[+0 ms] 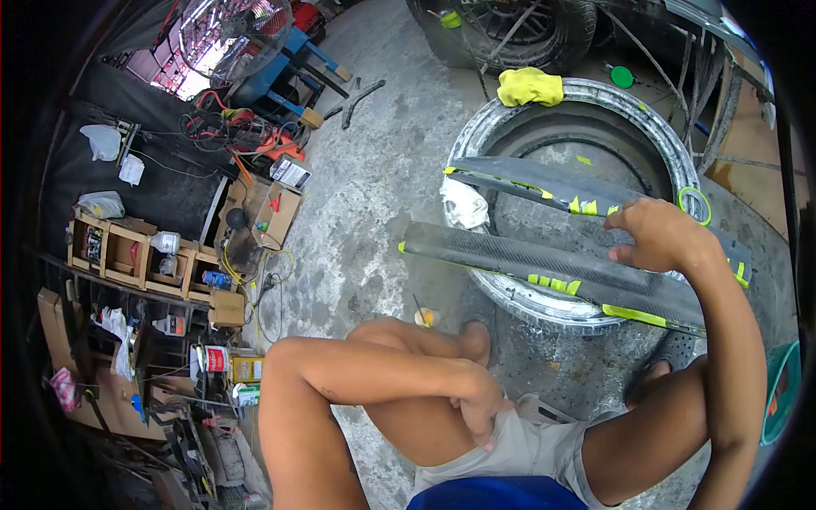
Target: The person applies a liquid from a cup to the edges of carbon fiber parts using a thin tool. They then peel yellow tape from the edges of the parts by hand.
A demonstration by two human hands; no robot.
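Observation:
My right hand (659, 236) is over two long dark panels with a carbon-weave look, thumb and fingers apart, near the taped edge of the far panel (510, 174). Whether its fingertips touch that panel is hard to tell. The near panel (476, 246) lies beneath the hand and carries several yellow-green tape pieces (552, 283). Both panels rest across a tire (578, 323) lying flat, stained whitish. My left hand (480, 408) hangs loosely by my thigh at the grey shorts (518, 450), fingers extended downward and partly hidden, with nothing visible in it.
A yellow glove (529, 87), a crumpled white cloth (464, 204) and a green tape roll (694, 206) lie on the tire. Behind it stands a wheel (518, 34). Wooden shelving (140, 263), cables, a fan (236, 38) and a teal basket (779, 395) surround the concrete floor (365, 187).

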